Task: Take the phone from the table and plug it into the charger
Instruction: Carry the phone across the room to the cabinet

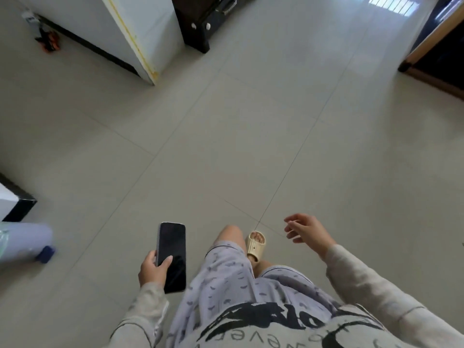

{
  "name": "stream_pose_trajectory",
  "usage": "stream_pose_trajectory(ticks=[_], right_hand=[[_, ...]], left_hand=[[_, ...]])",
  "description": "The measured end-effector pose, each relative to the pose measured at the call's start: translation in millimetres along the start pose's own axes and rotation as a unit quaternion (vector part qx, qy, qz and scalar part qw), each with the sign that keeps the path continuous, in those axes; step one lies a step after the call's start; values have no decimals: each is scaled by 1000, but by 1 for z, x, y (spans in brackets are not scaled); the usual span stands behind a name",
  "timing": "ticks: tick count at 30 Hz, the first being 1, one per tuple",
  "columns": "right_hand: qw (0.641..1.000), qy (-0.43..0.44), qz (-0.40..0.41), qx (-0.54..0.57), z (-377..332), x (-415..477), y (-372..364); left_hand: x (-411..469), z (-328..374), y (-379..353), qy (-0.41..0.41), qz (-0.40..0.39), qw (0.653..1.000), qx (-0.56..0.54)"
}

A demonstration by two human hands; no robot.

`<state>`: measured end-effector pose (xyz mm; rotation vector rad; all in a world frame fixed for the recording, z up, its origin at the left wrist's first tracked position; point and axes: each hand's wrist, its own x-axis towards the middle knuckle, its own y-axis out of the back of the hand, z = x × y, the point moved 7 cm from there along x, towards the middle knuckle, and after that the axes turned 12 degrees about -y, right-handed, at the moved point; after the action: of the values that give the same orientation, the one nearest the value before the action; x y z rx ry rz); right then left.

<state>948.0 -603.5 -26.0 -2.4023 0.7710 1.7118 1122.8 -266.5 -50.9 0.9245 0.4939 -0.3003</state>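
A black phone point(173, 247) with a dark screen faces up in my left hand point(153, 270), low and left of centre. My thumb lies across its lower screen and my fingers wrap its left edge. My right hand point(307, 231) hangs at the lower right with loosely spread fingers and holds nothing. No charger or cable shows in this view. I look down at a grey tiled floor point(226, 136), with my patterned shorts and one foot in a beige slipper point(256, 246) below.
A white cabinet point(140, 33) stands at the top left, with a dark piece of furniture point(200, 23) beside it. A wooden-edged piece of furniture point(434, 43) fills the top right. A pale blue container point(25, 241) lies at the left edge.
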Motion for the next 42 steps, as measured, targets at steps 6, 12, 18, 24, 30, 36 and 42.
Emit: stream_pose_trajectory(ticks=[6,12,18,24,30,36,42], right_hand=[[999,-28,-21,35,-56,48,27],[995,-86,-5,53,-113,100,60],[987,-155,38,30,-166,132,118],[981,-168,74,62,-220,158,167],[987,-140,66,52,-313,206,193],[995,-91,28,-27,-443,263,217],[994,-8,-34,-106,-579,291,228]], left_hand=[[45,60,-24,19,9,1000,-16],[118,149,-56,-11,-30,999,-29],[190,262,-63,-46,-48,997,-39],[255,377,-57,-103,-48,992,-47],[304,448,-61,-92,-20,992,-87],[339,491,-84,-38,0,996,-87],[359,510,-97,27,24,997,-69]])
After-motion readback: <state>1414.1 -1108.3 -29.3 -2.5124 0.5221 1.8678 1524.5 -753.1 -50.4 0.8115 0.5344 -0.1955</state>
